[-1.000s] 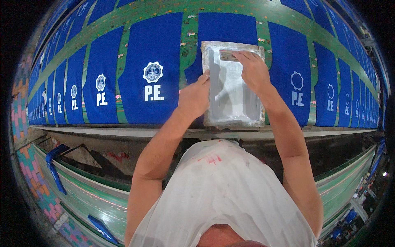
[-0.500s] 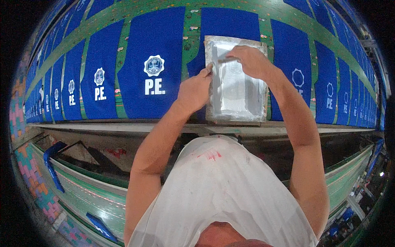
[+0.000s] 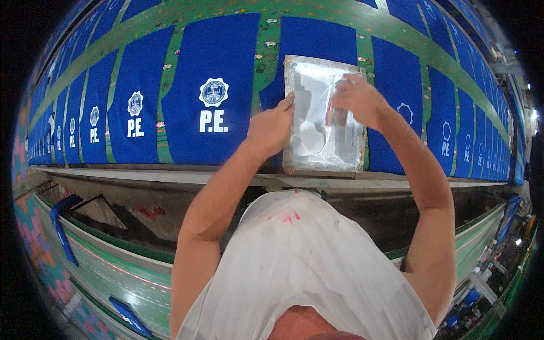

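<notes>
A screen printing frame (image 3: 326, 165) with pale, worn edges lies over a blue fabric piece (image 3: 317, 37), its mesh smeared with white-grey ink. My left hand (image 3: 272, 127) is closed on the frame's left edge, thumb on the rim. Over the right part of the mesh, my right hand (image 3: 360, 102) is closed on a squeegee (image 3: 335, 116); only a narrow reddish-brown part shows below the fingers, slightly blurred. To the left lies a blue fabric piece (image 3: 187, 62) with a finished white seal and letters. The fabric under the frame is mostly hidden.
Blue fabric pieces line the long green table (image 3: 266, 51) on both sides. Those at right, such as one blue piece (image 3: 439, 107), carry a seal outline only. A pale ledge (image 3: 141, 171) runs along the near edge. Behind me stands another green table (image 3: 124, 255).
My right hand has moved from the mesh's upper middle to its right side, turning the squeegee more upright. A curved ink streak now shows on the mesh. My left hand keeps its hold.
</notes>
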`<state>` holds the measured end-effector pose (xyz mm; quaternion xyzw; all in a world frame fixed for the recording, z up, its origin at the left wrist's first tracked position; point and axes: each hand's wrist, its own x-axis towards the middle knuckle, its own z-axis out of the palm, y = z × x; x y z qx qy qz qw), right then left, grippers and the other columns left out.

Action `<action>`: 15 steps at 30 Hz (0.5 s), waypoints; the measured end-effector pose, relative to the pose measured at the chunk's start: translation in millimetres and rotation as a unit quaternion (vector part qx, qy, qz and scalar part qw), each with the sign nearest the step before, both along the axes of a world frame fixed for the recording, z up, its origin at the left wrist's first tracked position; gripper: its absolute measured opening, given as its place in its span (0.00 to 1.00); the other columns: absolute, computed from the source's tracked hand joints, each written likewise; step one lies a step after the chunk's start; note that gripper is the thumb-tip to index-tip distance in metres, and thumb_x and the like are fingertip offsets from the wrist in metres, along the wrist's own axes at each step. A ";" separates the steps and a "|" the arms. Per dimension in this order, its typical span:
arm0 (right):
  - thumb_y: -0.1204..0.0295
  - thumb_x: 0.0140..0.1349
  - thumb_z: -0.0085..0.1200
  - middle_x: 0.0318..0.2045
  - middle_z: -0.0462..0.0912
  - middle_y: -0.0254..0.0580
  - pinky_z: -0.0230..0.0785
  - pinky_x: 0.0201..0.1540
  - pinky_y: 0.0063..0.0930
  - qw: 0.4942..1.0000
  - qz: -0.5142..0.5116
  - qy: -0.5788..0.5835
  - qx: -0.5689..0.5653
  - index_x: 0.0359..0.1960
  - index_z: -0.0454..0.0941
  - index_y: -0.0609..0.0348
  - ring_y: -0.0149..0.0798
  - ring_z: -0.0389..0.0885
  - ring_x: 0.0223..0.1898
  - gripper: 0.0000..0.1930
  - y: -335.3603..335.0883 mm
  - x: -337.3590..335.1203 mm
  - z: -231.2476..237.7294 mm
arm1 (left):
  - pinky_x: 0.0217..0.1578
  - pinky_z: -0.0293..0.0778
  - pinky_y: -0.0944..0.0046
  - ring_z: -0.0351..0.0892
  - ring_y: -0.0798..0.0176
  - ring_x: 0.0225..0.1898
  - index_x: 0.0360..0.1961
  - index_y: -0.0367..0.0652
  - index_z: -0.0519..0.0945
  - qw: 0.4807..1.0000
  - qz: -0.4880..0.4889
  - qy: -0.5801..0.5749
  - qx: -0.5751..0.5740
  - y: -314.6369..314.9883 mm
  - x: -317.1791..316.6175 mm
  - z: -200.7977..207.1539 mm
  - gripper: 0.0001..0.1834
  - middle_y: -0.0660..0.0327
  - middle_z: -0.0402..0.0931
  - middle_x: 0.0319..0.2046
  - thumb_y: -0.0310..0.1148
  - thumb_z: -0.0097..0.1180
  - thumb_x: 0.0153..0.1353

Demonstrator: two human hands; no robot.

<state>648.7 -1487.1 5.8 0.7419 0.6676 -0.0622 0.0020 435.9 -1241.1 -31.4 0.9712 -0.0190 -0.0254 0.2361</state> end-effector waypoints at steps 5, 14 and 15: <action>0.85 0.61 0.56 0.52 0.93 0.48 0.79 0.68 0.53 0.966 -0.231 0.050 0.106 0.57 0.91 0.50 0.57 0.90 0.55 0.25 13.0 14.7 -15.3 | 0.52 0.89 0.41 0.94 0.43 0.50 0.64 0.37 0.83 1.000 0.003 0.013 -0.009 1.9 1.2 -3.0 0.22 0.53 0.74 0.79 0.27 0.55 0.71; 0.82 0.61 0.60 0.54 0.94 0.51 0.82 0.62 0.51 0.949 -0.238 0.125 0.167 0.57 0.92 0.50 0.56 0.91 0.59 0.23 -27.7 -77.6 -28.8 | 0.53 0.89 0.43 0.93 0.45 0.52 0.66 0.36 0.83 0.999 -0.012 0.042 0.016 1.9 4.0 5.8 0.25 0.56 0.73 0.80 0.25 0.58 0.67; 0.82 0.61 0.60 0.54 0.94 0.50 0.82 0.62 0.51 0.945 -0.243 0.129 0.176 0.57 0.93 0.50 0.55 0.91 0.58 0.23 -32.8 -98.5 -29.1 | 0.53 0.89 0.44 0.93 0.46 0.52 0.66 0.36 0.83 0.999 -0.012 0.042 0.016 1.0 4.5 5.4 0.25 0.56 0.74 0.79 0.25 0.58 0.67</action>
